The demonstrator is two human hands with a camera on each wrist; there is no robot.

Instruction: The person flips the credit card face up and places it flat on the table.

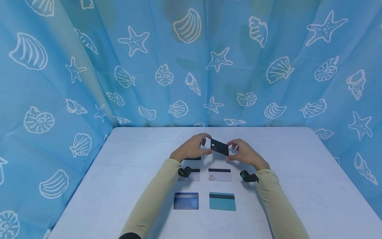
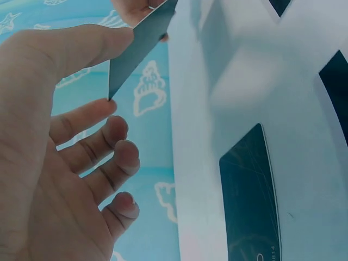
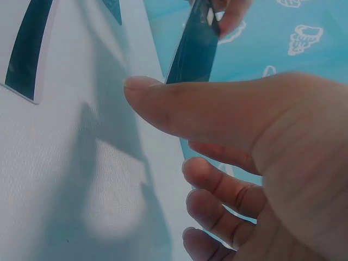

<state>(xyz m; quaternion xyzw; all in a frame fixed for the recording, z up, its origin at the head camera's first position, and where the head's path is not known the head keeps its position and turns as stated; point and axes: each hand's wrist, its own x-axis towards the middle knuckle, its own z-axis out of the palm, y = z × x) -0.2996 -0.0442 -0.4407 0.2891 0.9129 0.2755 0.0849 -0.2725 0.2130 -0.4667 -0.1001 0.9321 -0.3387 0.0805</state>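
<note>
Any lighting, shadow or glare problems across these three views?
Head: fairly even light, soft shadow beside the left sleeve on the white table, no strong glare on the held black card; left wrist: hazy, bluish cast, with a pale patch among soft shadows; right wrist: similar cast, broad soft-edged shadows, the right hand looming large.

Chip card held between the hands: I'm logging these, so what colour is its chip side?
The chip card is black there, clearest in the head view.
</note>
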